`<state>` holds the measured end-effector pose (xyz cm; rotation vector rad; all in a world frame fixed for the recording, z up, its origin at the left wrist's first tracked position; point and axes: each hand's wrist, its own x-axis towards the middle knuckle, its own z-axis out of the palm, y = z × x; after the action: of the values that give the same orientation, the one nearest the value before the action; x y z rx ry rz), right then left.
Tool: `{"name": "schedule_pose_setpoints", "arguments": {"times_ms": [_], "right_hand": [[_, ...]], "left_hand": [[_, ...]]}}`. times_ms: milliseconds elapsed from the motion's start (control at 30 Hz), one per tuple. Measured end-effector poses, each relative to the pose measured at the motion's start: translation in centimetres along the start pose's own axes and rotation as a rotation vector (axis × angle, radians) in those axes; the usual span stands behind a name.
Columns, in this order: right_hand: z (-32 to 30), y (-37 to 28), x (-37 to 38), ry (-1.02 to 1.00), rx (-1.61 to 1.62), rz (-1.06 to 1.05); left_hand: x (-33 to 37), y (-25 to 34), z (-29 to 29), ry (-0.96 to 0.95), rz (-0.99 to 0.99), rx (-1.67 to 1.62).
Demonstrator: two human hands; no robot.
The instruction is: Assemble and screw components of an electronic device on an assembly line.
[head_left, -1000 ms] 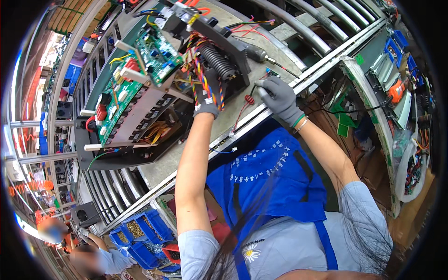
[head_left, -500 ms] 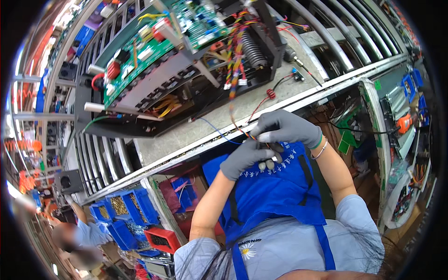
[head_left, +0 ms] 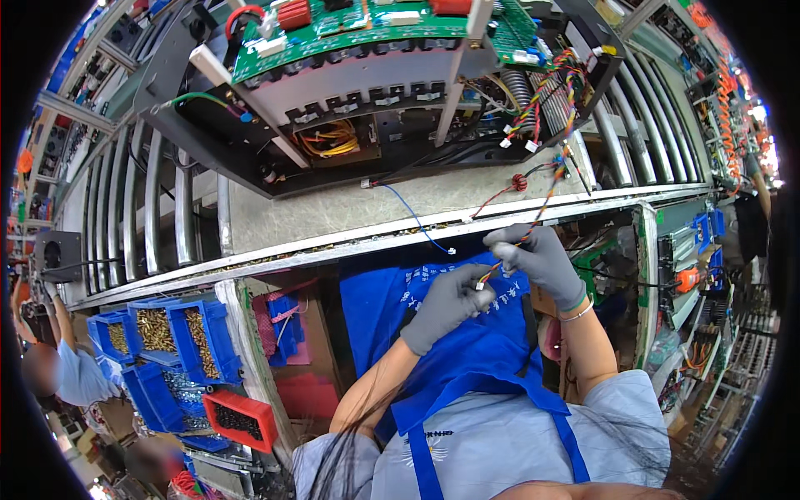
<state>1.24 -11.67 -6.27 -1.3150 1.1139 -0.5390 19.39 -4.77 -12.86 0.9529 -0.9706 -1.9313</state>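
A: Where is the wire bundle right now?

B: The twisted multicoloured wire harness [head_left: 546, 187] runs down from the open electronics chassis [head_left: 333, 125] on the bench, over the metal bench edge [head_left: 333, 246], to the two gloved hands in front of the blue apron [head_left: 467, 350]. The left hand [head_left: 446, 304] pinches its lower end, where a small white connector [head_left: 481, 286] sits; the right hand [head_left: 540, 260] closes its fingers around the strands just above.

A: How would it handle?

B: Light and limp, I judge. Thin insulated leads bend freely and hold no shape, so they sag between the grip and the chassis. The gloves should give decent friction on the smooth insulation.

A: And where to hold it?

B: At the connector body, not on the bare strands. Pulling on the wires would strain the crimps. The far end looks attached near the green circuit board [head_left: 375, 25], so tugging hard seems risky.
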Motion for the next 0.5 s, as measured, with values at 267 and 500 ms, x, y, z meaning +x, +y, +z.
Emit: {"name": "schedule_pose_setpoints", "arguments": {"times_ms": [267, 500], "right_hand": [[1.7, -2.2, -0.7, 0.239, 0.106, 0.023], [1.0, -2.3, -0.5, -0.002, -0.407, -0.303]], "left_hand": [[-0.7, 2.5, -0.7, 0.381, 0.506, 0.609], [1.3, 2.8, -2.2, 0.104, 0.004, -0.368]]}}
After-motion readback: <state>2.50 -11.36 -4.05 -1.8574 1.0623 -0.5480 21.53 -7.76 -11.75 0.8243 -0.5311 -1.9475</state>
